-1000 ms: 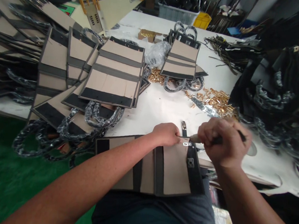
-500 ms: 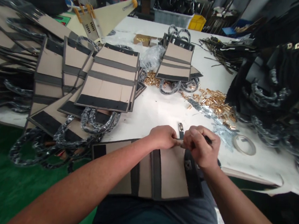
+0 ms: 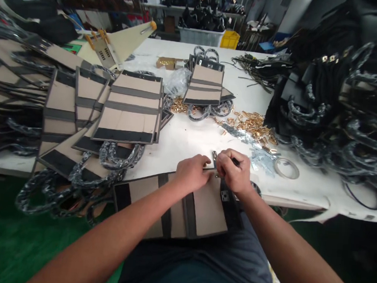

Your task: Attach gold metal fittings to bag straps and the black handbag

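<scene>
Evidently the panel [image 3: 210, 211], beige with dark bands, is what both hands are working at: it lies in the lower centre of the frame, over the person's trousers [image 3: 248, 252] and by the near edge of the table [image 3: 182, 136]. Its long axis runs across the frame, the right end tipped a little upward, and the dark end with a square metal plate [image 3: 225, 196] points right. Just beyond its upper edge sits a small metal clasp [image 3: 215, 155], close to the right hand [image 3: 234, 171].

That hand is a fist, closed round a tool [image 3: 236, 162] whose dark end shows; the tip is hidden. The left hand [image 3: 189, 172] lies at the panel's upper edge with fingers curled and thumb stretched toward the right hand; whether it pinches anything I cannot tell. The left forearm [image 3: 118, 228] slants up from the lower left and covers part of the panel, while the right hand hides its upper right corner.

Farther out, stacked panels [image 3: 127, 120] crowd the left, a smaller stack [image 3: 207, 75] stands at upper centre, gold-coloured pieces [image 3: 254, 123] and a tape roll [image 3: 287, 168] lie right of centre, and black bags [image 3: 313, 108] are heaped at the right.
</scene>
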### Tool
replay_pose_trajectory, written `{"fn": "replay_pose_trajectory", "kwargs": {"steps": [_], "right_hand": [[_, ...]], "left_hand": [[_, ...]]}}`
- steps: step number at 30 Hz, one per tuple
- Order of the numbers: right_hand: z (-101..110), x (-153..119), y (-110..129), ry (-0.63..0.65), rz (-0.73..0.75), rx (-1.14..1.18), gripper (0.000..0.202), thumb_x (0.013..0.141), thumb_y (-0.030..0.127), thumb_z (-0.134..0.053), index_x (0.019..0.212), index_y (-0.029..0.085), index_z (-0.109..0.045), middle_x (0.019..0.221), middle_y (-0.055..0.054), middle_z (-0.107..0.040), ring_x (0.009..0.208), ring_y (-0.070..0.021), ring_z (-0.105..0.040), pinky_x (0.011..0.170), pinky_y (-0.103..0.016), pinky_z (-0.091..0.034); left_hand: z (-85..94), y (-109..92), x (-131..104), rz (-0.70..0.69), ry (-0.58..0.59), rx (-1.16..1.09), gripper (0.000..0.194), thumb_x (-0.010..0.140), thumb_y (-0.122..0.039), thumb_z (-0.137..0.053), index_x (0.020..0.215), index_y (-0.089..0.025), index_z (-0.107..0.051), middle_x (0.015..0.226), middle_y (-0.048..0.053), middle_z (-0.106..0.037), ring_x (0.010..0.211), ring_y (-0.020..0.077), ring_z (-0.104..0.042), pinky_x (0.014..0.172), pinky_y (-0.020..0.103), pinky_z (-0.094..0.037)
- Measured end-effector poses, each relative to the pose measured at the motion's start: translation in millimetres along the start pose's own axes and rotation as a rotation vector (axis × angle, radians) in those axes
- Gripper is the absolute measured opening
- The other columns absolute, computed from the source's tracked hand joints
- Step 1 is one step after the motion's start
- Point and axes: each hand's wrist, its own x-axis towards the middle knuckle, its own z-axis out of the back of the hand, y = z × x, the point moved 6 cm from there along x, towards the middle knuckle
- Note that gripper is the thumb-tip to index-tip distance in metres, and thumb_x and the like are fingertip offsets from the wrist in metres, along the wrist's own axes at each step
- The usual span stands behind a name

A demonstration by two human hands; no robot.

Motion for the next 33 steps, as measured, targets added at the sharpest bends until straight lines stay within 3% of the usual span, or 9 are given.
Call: {"fn": "replay_pose_trajectory", "kwargs": {"steps": [2,3,6,8,11,13,21,33], "right_hand": [[-0.1,1.4,0.5,0.005,-0.005,0.030,0.049,0.099,0.049,-0.068,0.061,0.024,-0.050,0.054,0.003,-0.050,0.050,-0.0153,-0.043,0.051,-0.031,-0.038],[-0.4,2.2,0.2,0.011,-0.015,0.046,0.047,0.099,0.048,-0.068,0.061,0.024,-0.051,0.054,0.004,-0.049,0.050,-0.0150,-0.042,0.050,-0.030,-0.037],[-2.0,4.8,-1.4,0.032,-0.054,0.070,0.045,0.097,0.046,-0.069,0.062,0.024,-0.051,0.051,0.005,-0.048,0.047,-0.0140,-0.041,0.048,-0.029,-0.034],[-2.7,6.6,-0.6,0.037,-0.061,0.071,0.044,0.095,0.045,-0.069,0.061,0.024,-0.050,0.050,0.005,-0.048,0.047,-0.0138,-0.041,0.047,-0.029,-0.033],[-4.0,8.4,2.4,0.046,-0.053,0.074,0.044,0.094,0.044,-0.068,0.060,0.024,-0.049,0.050,0.005,-0.048,0.046,-0.0134,-0.041,0.047,-0.029,-0.032],[-5.0,9.1,4.0,0.053,-0.050,0.074,0.043,0.094,0.042,-0.068,0.060,0.024,-0.049,0.049,0.006,-0.048,0.046,-0.0131,-0.041,0.048,-0.029,-0.032],[-6.3,11.1,5.9,0.060,-0.067,0.046,0.041,0.093,0.040,-0.066,0.059,0.024,-0.049,0.048,0.006,-0.047,0.045,-0.0127,-0.040,0.048,-0.030,-0.031],[-4.8,17.5,7.4,0.067,-0.088,0.085,0.040,0.093,0.040,-0.067,0.060,0.024,-0.051,0.046,0.006,-0.050,0.044,-0.0129,-0.041,0.048,-0.028,-0.032]], "left_hand": [[-3.5,-14.1,-38.8,-0.176,-0.221,0.088,0.049,0.097,-0.039,-0.066,0.143,-0.023,-0.061,0.144,0.012,-0.065,0.132,0.0305,-0.059,0.113,0.044,-0.045],[-12.7,-20.3,-60.2,-0.275,-0.252,0.113,0.056,0.097,-0.046,-0.067,0.147,-0.023,-0.057,0.151,0.013,-0.059,0.138,0.0317,-0.054,0.120,0.047,-0.041],[-54.1,-28.2,-111.1,-0.467,-0.143,0.179,0.099,0.083,-0.081,-0.070,0.159,-0.024,-0.045,0.165,0.017,-0.045,0.153,0.0398,-0.039,0.132,0.060,-0.022],[-75.8,-27.8,-125.0,-0.483,-0.064,0.239,0.117,0.074,-0.084,-0.076,0.166,-0.025,-0.034,0.173,0.018,-0.033,0.160,0.0425,-0.028,0.133,0.066,-0.013],[-86.3,-29.8,-120.9,-0.443,-0.024,0.313,0.120,0.075,-0.064,-0.088,0.169,-0.026,-0.024,0.179,0.016,-0.017,0.165,0.0402,-0.015,0.134,0.065,-0.009],[-84.2,-33.7,-113.5,-0.433,-0.007,0.326,0.113,0.080,-0.054,-0.086,0.169,-0.025,-0.024,0.179,0.015,-0.016,0.166,0.0372,-0.013,0.135,0.063,-0.007],[-78.0,-38.9,-109.2,-0.438,0.050,0.330,0.095,0.089,-0.050,-0.073,0.168,-0.021,-0.029,0.177,0.013,-0.024,0.165,0.0335,-0.017,0.135,0.061,-0.001],[-75.8,-46.3,-108.1,-0.439,0.122,0.395,0.094,0.092,-0.048,-0.069,0.168,-0.014,-0.026,0.176,0.019,-0.026,0.163,0.0374,-0.019,0.132,0.068,-0.012]]}}
